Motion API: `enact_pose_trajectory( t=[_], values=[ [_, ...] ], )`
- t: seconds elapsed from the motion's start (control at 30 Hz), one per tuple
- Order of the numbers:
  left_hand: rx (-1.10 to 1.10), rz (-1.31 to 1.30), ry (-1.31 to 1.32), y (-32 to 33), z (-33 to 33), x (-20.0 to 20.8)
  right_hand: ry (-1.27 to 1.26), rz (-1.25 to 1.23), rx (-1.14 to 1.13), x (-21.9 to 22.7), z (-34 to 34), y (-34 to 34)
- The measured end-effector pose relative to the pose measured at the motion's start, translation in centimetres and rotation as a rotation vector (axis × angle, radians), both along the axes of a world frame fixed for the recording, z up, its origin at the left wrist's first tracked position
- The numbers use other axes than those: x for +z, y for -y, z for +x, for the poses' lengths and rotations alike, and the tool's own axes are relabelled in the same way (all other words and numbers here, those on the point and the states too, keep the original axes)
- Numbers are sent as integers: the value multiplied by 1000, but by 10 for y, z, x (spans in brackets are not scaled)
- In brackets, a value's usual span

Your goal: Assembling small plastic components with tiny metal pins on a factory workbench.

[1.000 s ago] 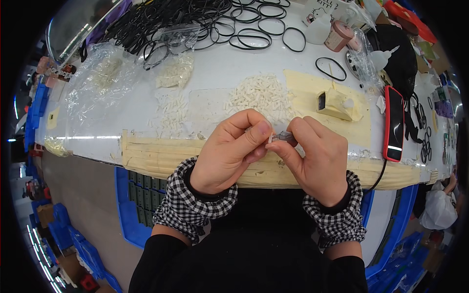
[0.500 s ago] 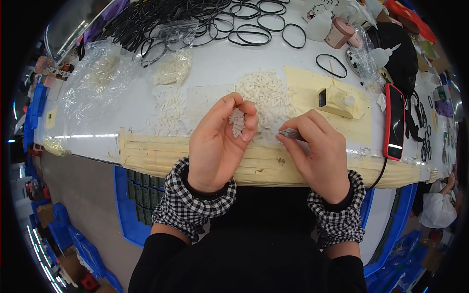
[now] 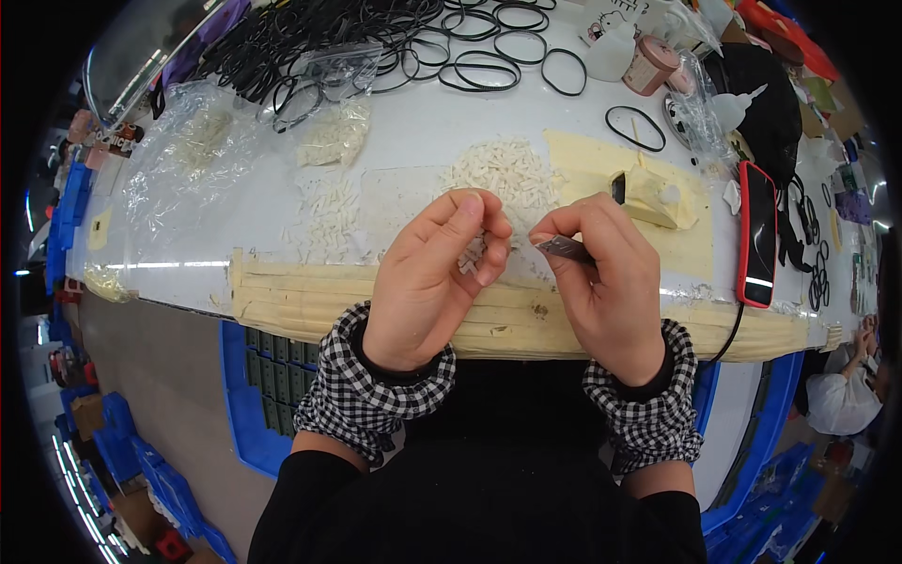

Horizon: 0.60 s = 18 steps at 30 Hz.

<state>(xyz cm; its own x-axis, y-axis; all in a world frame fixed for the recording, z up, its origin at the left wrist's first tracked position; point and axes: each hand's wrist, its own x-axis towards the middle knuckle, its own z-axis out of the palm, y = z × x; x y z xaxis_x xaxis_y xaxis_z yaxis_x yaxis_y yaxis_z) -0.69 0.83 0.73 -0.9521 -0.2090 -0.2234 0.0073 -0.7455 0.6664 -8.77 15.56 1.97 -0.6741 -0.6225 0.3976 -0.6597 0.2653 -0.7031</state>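
- The left hand (image 3: 423, 282) cups its bent fingers around white bits (image 3: 473, 253), mostly hidden.
- The right hand (image 3: 613, 287) pinches a small grey blade (image 3: 567, 249) between thumb and fingers, above the table's near edge.
- White table (image 3: 413, 132): a heap of white pieces (image 3: 512, 174) beyond the hands, black bands (image 3: 291, 47) at the back, yellow tape (image 3: 376, 299) along the front.
- Blue crate (image 3: 235, 399) below; grey floor (image 3: 160, 376) left; another person (image 3: 839, 404) far right.

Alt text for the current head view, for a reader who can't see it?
A person's right hand holds a small grey tool beside their cupped left hand, over a table's taped edge. Beyond lie small white pieces and black loops.
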Motion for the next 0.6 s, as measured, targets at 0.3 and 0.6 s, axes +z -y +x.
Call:
enact_pose_trajectory(
  t=[0.3,0.6],
  values=[
    [-224,-121,-54,2,4,1,8,-153,61,15,-1,4],
    [-179,-123,-62,4,5,-3,66,-181,113,15,8,8]
  ],
)
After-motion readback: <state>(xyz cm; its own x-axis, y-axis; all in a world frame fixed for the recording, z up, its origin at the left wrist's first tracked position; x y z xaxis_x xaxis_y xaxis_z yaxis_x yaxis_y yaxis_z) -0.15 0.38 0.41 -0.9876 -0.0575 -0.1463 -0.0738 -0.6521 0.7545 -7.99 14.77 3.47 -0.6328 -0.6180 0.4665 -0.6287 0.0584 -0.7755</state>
